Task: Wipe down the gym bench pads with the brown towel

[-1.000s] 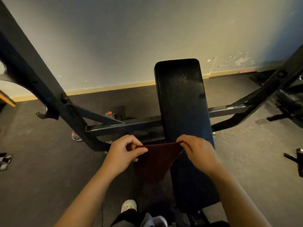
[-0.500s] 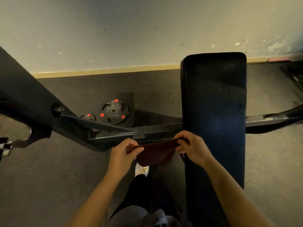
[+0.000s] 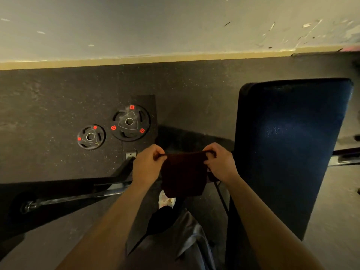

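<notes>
The brown towel (image 3: 184, 174) hangs in the air between my hands, stretched along its top edge. My left hand (image 3: 147, 166) pinches its left corner and my right hand (image 3: 221, 164) pinches its right corner. The dark blue bench pad (image 3: 288, 145) runs along the right side of the view, just right of my right hand. The towel is left of the pad and does not touch it.
Two black weight plates (image 3: 130, 122) with red labels lie on the dark rubber floor at the left. A black metal frame bar (image 3: 64, 195) crosses the lower left. A beige wall (image 3: 155, 26) stands behind. My white shoe (image 3: 166, 200) shows below the towel.
The view has shifted left, so the bench pad now sits further right. My hands have raised the towel slightly and its cloth hangs longer. Both weight plates have come fully into view.
</notes>
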Demonstrator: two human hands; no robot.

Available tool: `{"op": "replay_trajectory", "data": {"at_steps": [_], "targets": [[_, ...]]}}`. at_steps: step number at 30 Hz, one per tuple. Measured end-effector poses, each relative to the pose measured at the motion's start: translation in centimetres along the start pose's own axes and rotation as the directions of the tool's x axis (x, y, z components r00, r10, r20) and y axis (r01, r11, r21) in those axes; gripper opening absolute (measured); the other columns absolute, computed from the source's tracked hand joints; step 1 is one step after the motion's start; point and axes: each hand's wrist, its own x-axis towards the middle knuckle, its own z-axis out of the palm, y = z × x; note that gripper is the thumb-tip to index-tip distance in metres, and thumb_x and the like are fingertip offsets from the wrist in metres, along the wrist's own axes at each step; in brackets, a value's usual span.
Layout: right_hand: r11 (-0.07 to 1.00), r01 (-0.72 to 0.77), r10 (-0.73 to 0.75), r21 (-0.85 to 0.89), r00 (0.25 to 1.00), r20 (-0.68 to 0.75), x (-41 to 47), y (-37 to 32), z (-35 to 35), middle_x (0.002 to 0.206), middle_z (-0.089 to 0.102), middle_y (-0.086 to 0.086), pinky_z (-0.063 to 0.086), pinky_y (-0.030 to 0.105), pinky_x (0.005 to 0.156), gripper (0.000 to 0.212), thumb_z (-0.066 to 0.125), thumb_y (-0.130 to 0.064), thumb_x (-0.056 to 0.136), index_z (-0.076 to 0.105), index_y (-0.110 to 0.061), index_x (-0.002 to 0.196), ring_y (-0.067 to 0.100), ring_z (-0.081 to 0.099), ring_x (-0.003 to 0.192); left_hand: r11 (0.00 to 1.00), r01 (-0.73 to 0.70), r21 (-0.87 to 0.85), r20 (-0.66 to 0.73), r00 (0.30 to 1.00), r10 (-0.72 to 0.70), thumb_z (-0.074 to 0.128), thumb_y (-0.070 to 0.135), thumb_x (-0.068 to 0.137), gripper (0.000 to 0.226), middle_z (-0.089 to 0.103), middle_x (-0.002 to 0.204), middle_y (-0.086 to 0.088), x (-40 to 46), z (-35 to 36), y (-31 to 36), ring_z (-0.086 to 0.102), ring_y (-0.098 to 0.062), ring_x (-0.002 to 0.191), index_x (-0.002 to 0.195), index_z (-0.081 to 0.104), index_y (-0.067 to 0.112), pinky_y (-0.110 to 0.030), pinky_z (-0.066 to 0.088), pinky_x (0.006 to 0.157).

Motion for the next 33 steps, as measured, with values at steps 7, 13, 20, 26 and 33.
{"op": "replay_trajectory", "data": {"at_steps": [7, 13, 20, 26, 33], "targets": [[0.972, 0.007, 0.031, -0.236, 0.987, 0.155, 2.4, 0.4, 2.3, 0.146, 0.04, 0.0, 0.041, 0.023, 0.089, 0.043, 0.053, -0.014, 0.1, 0.047, -0.023, 0.142, 0.016, 0.053, 0.115, 0.963, -0.088, 0.254, 0.105, 0.993, 0.063, 0.063, 0.018, 0.095, 0.031, 0.054, 0.128, 0.0, 1.0, 0.9, -1.3, 0.052, -0.017, 0.119, 0.125, 0.059, 0.019, -0.025, 0.04, 0.092], [0.76, 0.208, 0.07, -0.615, 0.916, 0.396, 0.1, 4.3, 5.6, 0.16, 0.024, -0.001, 0.02, 0.04, 0.121, 0.061, 0.053, -0.016, 0.098, 0.03, -0.028, 0.153, 0.02, 0.024, 0.147, 0.605, -0.476, 0.639, 0.587, 0.81, 0.018, 0.055, 0.034, 0.099, 0.072, 0.021, 0.161, -0.012, -2.0, 4.8, -2.0, 0.024, -0.029, 0.147, 0.158, 0.014, 0.027, -0.049, 0.01, 0.122], [0.603, 0.308, 0.065, -0.736, 0.901, 0.43, -1.3, 7.2, 5.7, 0.165, -0.011, -0.004, -0.012, 0.047, 0.119, 0.078, 0.044, -0.014, 0.101, -0.006, -0.034, 0.156, 0.016, -0.015, 0.151, 0.443, -0.545, 0.712, 0.613, 0.79, -0.012, 0.049, 0.024, 0.102, 0.077, 0.038, 0.145, -0.022, -2.0, 6.8, -3.4, 0.04, -0.039, 0.134, 0.158, -0.003, 0.027, -0.054, 0.016, 0.12], [0.673, 0.288, 0.06, -0.682, 0.897, 0.437, -1.0, 7.5, 5.6, 0.166, -0.008, -0.007, -0.009, 0.045, 0.12, 0.083, 0.048, -0.006, 0.096, 0.0, -0.035, 0.157, 0.013, -0.013, 0.151, 0.471, -0.531, 0.704, 0.603, 0.798, 0.0, 0.052, 0.027, 0.1, 0.08, 0.034, 0.149, -0.02, -2.2, 6.9, -3.5, 0.039, -0.037, 0.135, 0.158, -0.004, 0.027, -0.051, 0.024, 0.116], [0.75, 0.229, -0.001, -0.621, 0.939, 0.345, -2.6, 6.4, 4.4, 0.166, 0.003, -0.003, 0.012, 0.041, 0.122, 0.073, 0.049, -0.02, 0.1, 0.006, -0.032, 0.157, 0.019, 0.005, 0.152, 0.489, -0.476, 0.732, 0.53, 0.847, 0.03, 0.059, 0.021, 0.094, 0.08, 0.026, 0.156, -0.01, -5.1, 5.5, -3.4, 0.022, -0.03, 0.147, 0.158, 0.011, 0.023, -0.049, 0.017, 0.12]]}}
